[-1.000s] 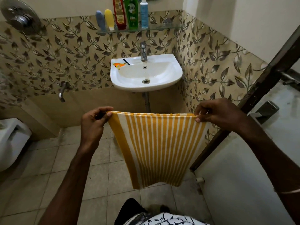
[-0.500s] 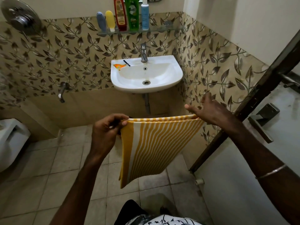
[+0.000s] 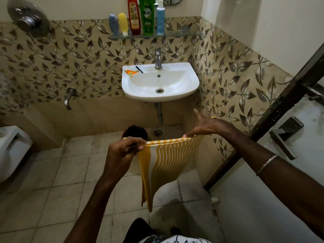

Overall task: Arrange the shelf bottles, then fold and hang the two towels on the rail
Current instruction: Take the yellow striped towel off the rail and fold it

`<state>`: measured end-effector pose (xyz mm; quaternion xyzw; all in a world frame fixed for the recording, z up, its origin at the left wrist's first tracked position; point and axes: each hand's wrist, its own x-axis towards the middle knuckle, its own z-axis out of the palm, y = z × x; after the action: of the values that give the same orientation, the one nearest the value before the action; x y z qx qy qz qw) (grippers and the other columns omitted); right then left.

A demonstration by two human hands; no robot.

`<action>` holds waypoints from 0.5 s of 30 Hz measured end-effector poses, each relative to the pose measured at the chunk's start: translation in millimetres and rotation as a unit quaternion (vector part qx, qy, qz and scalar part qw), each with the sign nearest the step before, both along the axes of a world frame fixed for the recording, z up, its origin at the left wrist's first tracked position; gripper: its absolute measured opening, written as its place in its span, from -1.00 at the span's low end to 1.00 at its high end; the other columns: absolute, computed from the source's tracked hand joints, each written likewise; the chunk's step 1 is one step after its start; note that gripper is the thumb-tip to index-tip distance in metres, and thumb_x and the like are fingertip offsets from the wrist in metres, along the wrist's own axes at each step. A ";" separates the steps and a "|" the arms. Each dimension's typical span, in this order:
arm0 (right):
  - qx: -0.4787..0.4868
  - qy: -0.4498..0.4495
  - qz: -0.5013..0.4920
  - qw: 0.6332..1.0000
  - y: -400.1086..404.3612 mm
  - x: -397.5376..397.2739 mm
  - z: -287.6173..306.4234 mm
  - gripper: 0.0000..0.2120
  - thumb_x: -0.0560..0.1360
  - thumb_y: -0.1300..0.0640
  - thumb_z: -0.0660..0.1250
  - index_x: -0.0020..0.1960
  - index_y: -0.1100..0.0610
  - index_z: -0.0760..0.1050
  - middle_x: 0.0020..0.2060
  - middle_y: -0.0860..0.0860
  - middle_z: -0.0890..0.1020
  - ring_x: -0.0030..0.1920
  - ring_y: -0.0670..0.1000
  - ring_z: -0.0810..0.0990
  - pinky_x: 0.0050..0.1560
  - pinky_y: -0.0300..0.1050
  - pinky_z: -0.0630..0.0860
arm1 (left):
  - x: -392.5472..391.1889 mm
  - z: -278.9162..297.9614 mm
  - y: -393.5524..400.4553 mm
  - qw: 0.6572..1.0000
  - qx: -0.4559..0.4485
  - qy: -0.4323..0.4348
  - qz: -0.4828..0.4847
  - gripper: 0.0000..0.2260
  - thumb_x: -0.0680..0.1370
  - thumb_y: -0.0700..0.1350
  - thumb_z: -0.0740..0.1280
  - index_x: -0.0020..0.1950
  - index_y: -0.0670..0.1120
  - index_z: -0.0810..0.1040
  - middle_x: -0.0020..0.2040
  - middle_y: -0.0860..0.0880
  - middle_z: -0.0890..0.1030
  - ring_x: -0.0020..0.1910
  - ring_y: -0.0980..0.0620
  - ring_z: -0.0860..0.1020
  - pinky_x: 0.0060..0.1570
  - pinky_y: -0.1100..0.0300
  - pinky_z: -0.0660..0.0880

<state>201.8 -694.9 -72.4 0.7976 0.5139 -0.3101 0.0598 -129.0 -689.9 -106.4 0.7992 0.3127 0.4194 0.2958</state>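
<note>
A yellow and white striped towel (image 3: 164,162) hangs folded between my two hands, in front of me below the sink. My left hand (image 3: 122,149) pinches its near top corner. My right hand (image 3: 205,127) holds the far top corner with the thumb, its fingers spread out toward the wall. On the glass shelf (image 3: 178,34) above the sink stand several bottles in a row: a grey-blue tube (image 3: 113,23), a yellow tube (image 3: 123,23), a red bottle (image 3: 134,15), a green bottle (image 3: 148,14) and a light blue bottle (image 3: 160,18). No rail and no second towel are in view.
A white sink (image 3: 160,83) with a tap (image 3: 157,58) juts from the leaf-patterned wall. A wall tap (image 3: 68,99) sticks out low on the left, and a white toilet (image 3: 12,149) sits at the far left. An open door (image 3: 263,199) with a handle (image 3: 287,134) stands close on the right.
My hands have come closer together and the towel has narrowed and turned edge-on toward the right wall. My right hand's fingers have opened out. The view has tilted up slightly.
</note>
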 end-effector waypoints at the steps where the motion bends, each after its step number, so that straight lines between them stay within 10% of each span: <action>1: -0.004 -0.012 0.029 0.999 -1.6 -2.1 1.7 0.37 0.18 -0.43 0.51 0.54 -0.15 -0.45 0.53 0.27 -0.38 0.55 0.43 -0.03 0.50 0.37 0.15 | -1.3 -1.8 2.3 1.000 -0.011 -0.003 0.004 -0.79 0.48 -0.34 0.43 0.05 -0.11 0.67 -0.05 0.00 0.69 -0.02 0.13 0.64 -0.07 0.31 0.58; 8: -0.030 -0.045 0.277 0.959 -21.6 -42.7 33.3 0.37 0.31 0.03 0.62 0.47 -0.23 -0.55 0.48 0.16 -0.53 0.58 0.33 -0.15 0.49 0.30 0.25 | 16.2 2.4 12.8 0.989 -0.140 -0.053 -0.018 -0.76 0.51 -0.29 0.42 0.12 -0.03 0.64 0.03 -0.09 0.66 0.02 0.08 0.64 -0.16 0.30 0.60; 12: -0.036 -0.071 0.381 0.921 -40.0 -64.0 59.5 0.37 0.34 0.07 0.60 0.39 -0.26 -0.64 0.43 0.11 -0.60 0.59 0.28 -0.16 0.43 0.38 0.29 | 37.2 5.5 24.8 0.969 -0.228 -0.086 -0.051 -0.72 0.50 -0.13 0.44 0.21 0.01 0.62 0.05 -0.12 0.64 0.05 -0.13 0.64 -0.09 -0.15 0.64; 15: -0.011 -0.058 0.429 0.901 -53.0 -75.0 81.3 0.39 0.35 0.08 0.60 0.32 -0.34 -0.67 0.41 0.04 -0.64 0.59 0.27 -0.15 0.38 0.47 0.30 | 55.2 11.7 26.1 0.948 -0.272 -0.141 -0.091 -0.70 0.53 -0.23 0.39 0.26 -0.06 0.57 0.03 -0.11 0.65 0.02 -0.10 0.63 -0.02 -0.08 0.58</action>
<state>126.7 -747.8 8.9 0.5158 0.7984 -0.2132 0.2259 -73.8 -663.7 -94.7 0.6465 0.2956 0.3980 0.5799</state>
